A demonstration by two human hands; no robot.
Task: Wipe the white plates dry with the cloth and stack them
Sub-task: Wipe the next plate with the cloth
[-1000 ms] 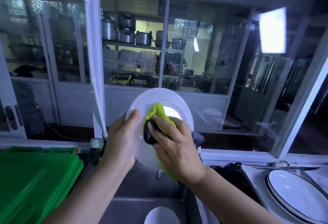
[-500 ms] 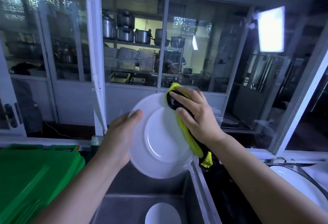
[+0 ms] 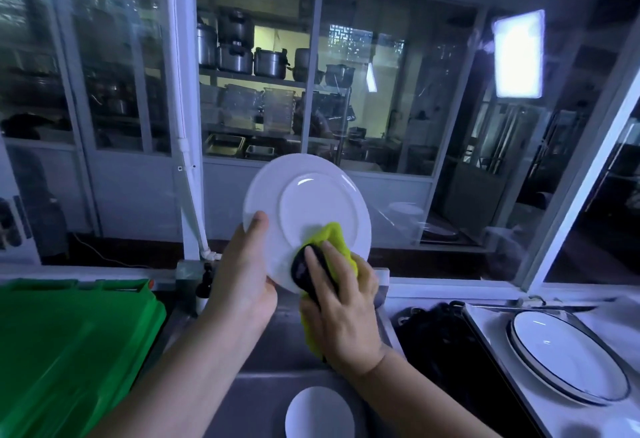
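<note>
A white plate (image 3: 304, 202) stands nearly upright over the sink, its face turned to me. My left hand (image 3: 246, 274) grips its lower left rim, thumb on the face. My right hand (image 3: 341, 306) presses a yellow-green and black cloth (image 3: 334, 240) against the plate's lower right part. Another white plate (image 3: 318, 413) lies down in the sink (image 3: 256, 399) below. At the right, black-rimmed white plates (image 3: 568, 358) sit stacked on a white surface.
A green plastic crate (image 3: 65, 351) fills the lower left. A dark heap (image 3: 446, 337) lies between the sink and the stacked plates. Glass windows (image 3: 381, 91) rise straight behind the counter, with a white pipe (image 3: 183, 125) at the left.
My right hand has swept the cloth from the plate's upper right rim down to its lower right. The plate has tipped up slightly and now sits higher.
</note>
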